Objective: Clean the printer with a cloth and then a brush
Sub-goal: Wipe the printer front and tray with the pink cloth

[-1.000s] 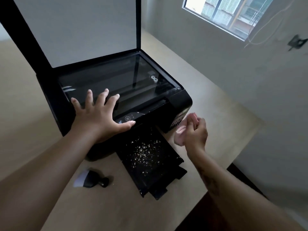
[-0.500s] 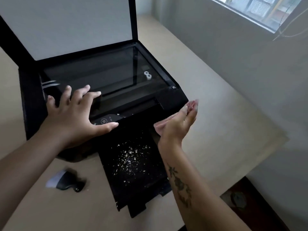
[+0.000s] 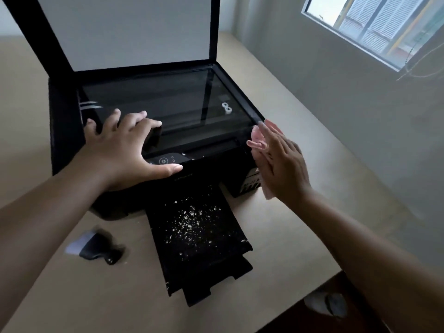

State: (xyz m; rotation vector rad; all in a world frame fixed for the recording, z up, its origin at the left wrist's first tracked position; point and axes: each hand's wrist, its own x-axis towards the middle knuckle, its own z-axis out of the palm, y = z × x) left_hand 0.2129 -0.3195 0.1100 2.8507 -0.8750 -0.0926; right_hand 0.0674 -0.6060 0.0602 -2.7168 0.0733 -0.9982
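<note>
A black printer stands on the table with its scanner lid raised and the glass bare. My left hand lies flat on the printer's front left, fingers spread over the glass edge and the control panel, holding nothing. My right hand presses a pink cloth flat against the printer's front right corner; the cloth shows only at my fingertips and below my palm. White crumbs are scattered over the extended black output tray. A small black brush with pale bristles lies on the table left of the tray.
The beige table ends at a grey wall on the right, with a window above. The table's near edge runs along the lower right, with dark floor and a pale object below it.
My right hand has moved from beside the tray up to the printer's right front corner and flattened the cloth against it. My left hand stays on the printer. The view has shifted.
</note>
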